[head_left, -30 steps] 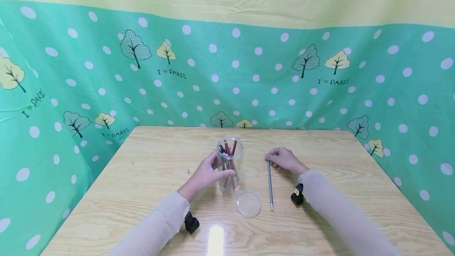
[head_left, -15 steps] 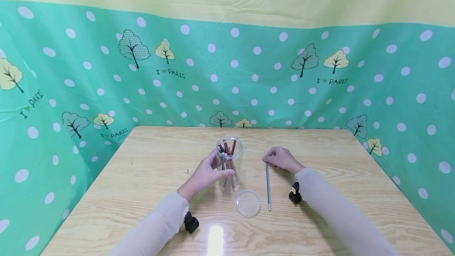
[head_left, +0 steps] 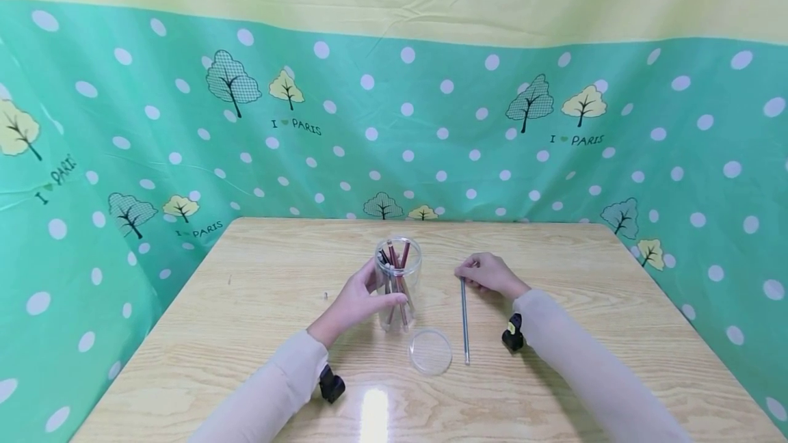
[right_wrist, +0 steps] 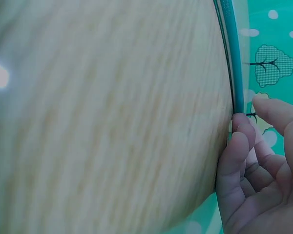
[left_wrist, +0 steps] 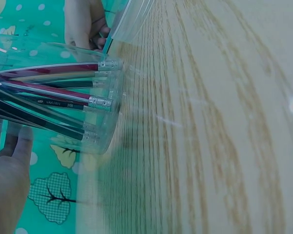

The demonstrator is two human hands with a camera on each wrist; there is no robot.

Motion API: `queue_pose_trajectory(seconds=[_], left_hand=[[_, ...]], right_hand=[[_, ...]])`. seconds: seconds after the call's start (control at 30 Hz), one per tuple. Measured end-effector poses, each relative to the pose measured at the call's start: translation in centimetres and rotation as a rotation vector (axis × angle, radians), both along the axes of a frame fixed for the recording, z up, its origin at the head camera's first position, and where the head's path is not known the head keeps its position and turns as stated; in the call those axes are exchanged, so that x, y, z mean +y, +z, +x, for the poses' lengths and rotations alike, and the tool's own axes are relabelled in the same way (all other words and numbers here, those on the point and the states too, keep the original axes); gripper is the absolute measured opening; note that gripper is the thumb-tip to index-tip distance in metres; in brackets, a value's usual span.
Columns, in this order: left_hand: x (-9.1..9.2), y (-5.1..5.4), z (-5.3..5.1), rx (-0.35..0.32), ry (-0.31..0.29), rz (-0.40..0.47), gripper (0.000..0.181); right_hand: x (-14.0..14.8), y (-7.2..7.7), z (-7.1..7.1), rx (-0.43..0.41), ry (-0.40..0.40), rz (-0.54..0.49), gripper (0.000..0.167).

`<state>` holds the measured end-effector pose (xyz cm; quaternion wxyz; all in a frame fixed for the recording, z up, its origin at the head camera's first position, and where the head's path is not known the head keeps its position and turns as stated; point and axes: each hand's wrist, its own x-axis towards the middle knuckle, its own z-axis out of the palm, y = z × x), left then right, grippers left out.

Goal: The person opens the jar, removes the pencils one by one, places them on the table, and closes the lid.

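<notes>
My left hand (head_left: 360, 303) holds a clear jar (head_left: 414, 289) upright on the table, thumb in front. Several dark red and dark pencils (left_wrist: 63, 92) lean inside; the left wrist view shows their ferrule ends at the jar's bottom. To the right lies a blue-green pencil (head_left: 465, 323), ferrule end toward me. My right hand (head_left: 491, 275) has its curled fingers at the pencil's far end. In the right wrist view the fingertips (right_wrist: 240, 121) cover that end, and the thumb tip shows slightly apart. A round clear lid (head_left: 430, 353) lies flat between jar and pencil.
The wooden table (head_left: 277, 245) ends at a green polka-dot cloth (head_left: 369, 169) behind and at the sides. A tiny object (head_left: 326, 296), too small to identify, lies left of the jar. Black wrist cameras (head_left: 331, 385) sit under both sleeves.
My right hand and the blue-green pencil have shifted slightly left since a second ago. The left hand, the jar and the lid stay in place.
</notes>
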<state>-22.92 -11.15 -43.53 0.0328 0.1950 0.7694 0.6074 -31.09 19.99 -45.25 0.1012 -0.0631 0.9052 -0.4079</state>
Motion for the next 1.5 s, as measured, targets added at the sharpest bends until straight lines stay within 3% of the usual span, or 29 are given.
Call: queue_pose_trajectory(seconds=[0.2,0.7,1.5], left_hand=[[0.1,0.1,0.1,-0.001,0.002,-0.003,0.092],[0.0,0.0,0.1,-0.025,0.008,-0.003,0.096],[0.1,0.3,0.0,-0.005,-0.006,0.005,0.089]], right_hand=[[0.4,0.3,-0.1,-0.012,0.007,-0.04,0.029],[0.2,3.7,0.5,0.055,0.062,-0.096,0.032],[-2.1,10.7,3.5,0.311,0.17,-0.131,0.027]])
